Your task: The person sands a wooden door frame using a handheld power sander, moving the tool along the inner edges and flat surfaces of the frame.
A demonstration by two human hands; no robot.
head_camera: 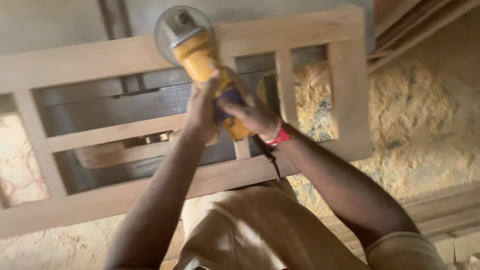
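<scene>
A yellow angle grinder [200, 55] with a round grey disc guard rests on the top rail of a pale wooden frame [100, 60] with several open panels. My left hand [201, 111] grips the grinder's body from the left. My right hand [252, 112], with a red band at the wrist, holds the grinder's rear end from the right. A black cord hangs down below my right wrist. The picture is blurred by motion.
Sawdust and wood shavings [420, 115] cover the floor to the right and under the frame. Stacked timber lengths [415, 25] lie at the top right. A wooden ledge [450, 210] runs along the lower right. My beige clothing [250, 230] fills the bottom centre.
</scene>
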